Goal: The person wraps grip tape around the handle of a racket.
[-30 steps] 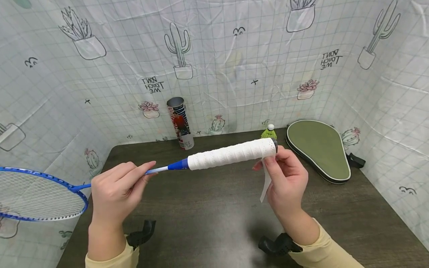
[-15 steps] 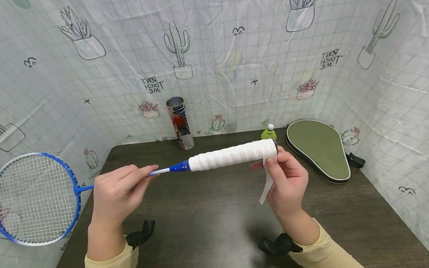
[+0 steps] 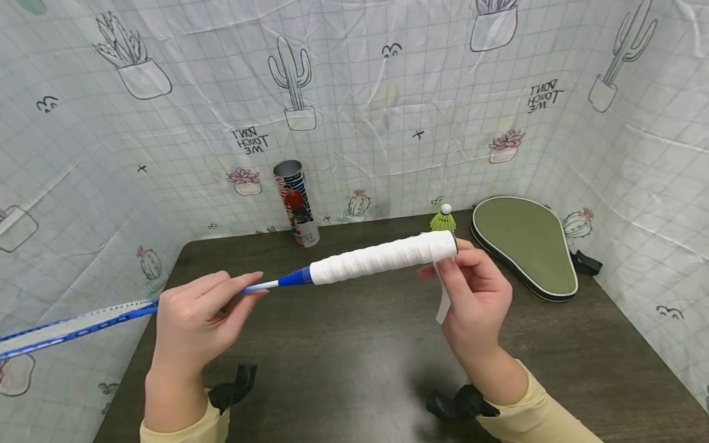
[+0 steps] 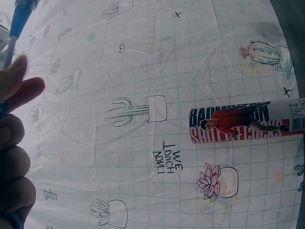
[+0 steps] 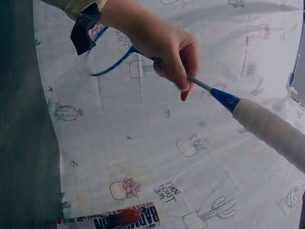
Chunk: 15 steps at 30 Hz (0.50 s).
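Observation:
A blue and white badminton racket (image 3: 295,277) is held level above the table, its handle to the right and its strung head edge-on at the left. My left hand (image 3: 196,320) pinches the shaft between thumb and fingers, as the right wrist view also shows. White perforated grip tape (image 3: 382,257) winds in overlapping turns along the handle up to the black butt end. Just below that end, my right hand (image 3: 476,295) pinches the tape between thumb and fingers. A short loose tail of tape (image 3: 444,307) hangs beside the palm. The fingers behind the handle are partly hidden.
On the dark wooden table (image 3: 354,369), a shuttlecock tube (image 3: 299,206) stands at the back left. A yellow-green shuttlecock (image 3: 444,218) and an olive paddle-shaped case (image 3: 523,243) lie at the back right. A cloth printed with cacti (image 3: 343,92) hangs around the back and sides.
The racket has rolled about its shaft; its head swung from tilted to nearly face-on, then to edge-on. The loose tape tail looks slightly shorter. Both hands stay nearly in place.

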{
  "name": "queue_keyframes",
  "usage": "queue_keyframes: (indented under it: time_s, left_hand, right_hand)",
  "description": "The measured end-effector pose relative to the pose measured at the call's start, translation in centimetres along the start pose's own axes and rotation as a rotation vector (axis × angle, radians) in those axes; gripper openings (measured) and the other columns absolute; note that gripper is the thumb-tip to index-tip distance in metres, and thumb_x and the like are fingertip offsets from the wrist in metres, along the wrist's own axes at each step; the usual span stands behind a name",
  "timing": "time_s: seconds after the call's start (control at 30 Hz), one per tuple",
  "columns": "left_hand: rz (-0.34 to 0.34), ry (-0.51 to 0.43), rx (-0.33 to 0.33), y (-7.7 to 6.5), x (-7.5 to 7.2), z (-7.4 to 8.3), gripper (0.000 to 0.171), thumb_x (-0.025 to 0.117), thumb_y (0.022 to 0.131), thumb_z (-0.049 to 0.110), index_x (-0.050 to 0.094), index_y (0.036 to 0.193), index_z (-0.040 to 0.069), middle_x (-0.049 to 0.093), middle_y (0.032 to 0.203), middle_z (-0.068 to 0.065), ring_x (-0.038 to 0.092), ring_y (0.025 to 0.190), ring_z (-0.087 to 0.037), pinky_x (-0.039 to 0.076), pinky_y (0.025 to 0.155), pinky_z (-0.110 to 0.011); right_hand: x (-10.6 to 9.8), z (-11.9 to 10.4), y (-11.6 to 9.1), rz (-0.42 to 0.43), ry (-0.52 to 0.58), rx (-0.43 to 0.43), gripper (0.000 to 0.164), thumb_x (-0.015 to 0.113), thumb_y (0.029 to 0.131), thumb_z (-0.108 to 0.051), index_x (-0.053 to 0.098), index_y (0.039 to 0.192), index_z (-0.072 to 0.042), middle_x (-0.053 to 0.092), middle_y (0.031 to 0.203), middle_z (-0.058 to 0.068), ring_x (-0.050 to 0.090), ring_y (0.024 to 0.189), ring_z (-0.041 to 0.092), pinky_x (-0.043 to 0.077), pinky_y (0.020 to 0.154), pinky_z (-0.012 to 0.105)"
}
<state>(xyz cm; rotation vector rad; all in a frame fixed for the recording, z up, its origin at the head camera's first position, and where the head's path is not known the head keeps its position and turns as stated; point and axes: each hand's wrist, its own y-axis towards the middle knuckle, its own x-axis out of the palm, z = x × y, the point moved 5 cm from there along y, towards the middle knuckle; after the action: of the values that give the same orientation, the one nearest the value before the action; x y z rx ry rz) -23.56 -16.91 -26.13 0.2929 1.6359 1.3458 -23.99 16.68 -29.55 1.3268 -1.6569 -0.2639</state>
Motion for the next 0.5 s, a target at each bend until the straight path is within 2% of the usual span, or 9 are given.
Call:
queue_keyframes:
  time_s: [0.23, 0.33, 0.5]
  left_hand:
    - [0.010, -0.006, -0.006, -0.15, -0.25, -0.13, 0.031, 0.063, 0.103, 0.030, 0.082, 0.090, 0.009, 0.056, 0.061, 0.010, 0.033, 0.052, 0.000, 0.024, 0.048, -0.014]
    - [0.004, 0.017, -0.005, -0.11, -0.34, -0.18, 0.032, 0.064, 0.103, 0.032, 0.083, 0.092, 0.009, 0.056, 0.061, 0.010, 0.032, 0.052, 0.000, 0.023, 0.049, -0.015]
    - [-0.011, 0.036, -0.023, -0.20, -0.41, -0.37, 0.033, 0.063, 0.104, 0.034, 0.083, 0.094, 0.009, 0.055, 0.060, 0.011, 0.030, 0.053, 0.001, 0.022, 0.048, -0.015]
  right_hand:
    - [-0.10, -0.08, -0.12, 0.021, -0.010, -0.012, 0.013, 0.063, 0.090, 0.019, 0.056, 0.078, 0.018, 0.071, 0.093, 0.018, 0.067, 0.074, 0.026, 0.060, 0.070, 0.033]
    - [-0.14, -0.10, -0.11, 0.031, -0.031, -0.037, 0.014, 0.068, 0.089, 0.016, 0.058, 0.079, 0.018, 0.072, 0.092, 0.018, 0.068, 0.068, 0.025, 0.056, 0.064, 0.028]
    - [-0.12, -0.02, -0.04, 0.027, -0.036, -0.045, 0.013, 0.069, 0.089, 0.015, 0.060, 0.081, 0.019, 0.073, 0.093, 0.021, 0.068, 0.066, 0.026, 0.058, 0.063, 0.030]
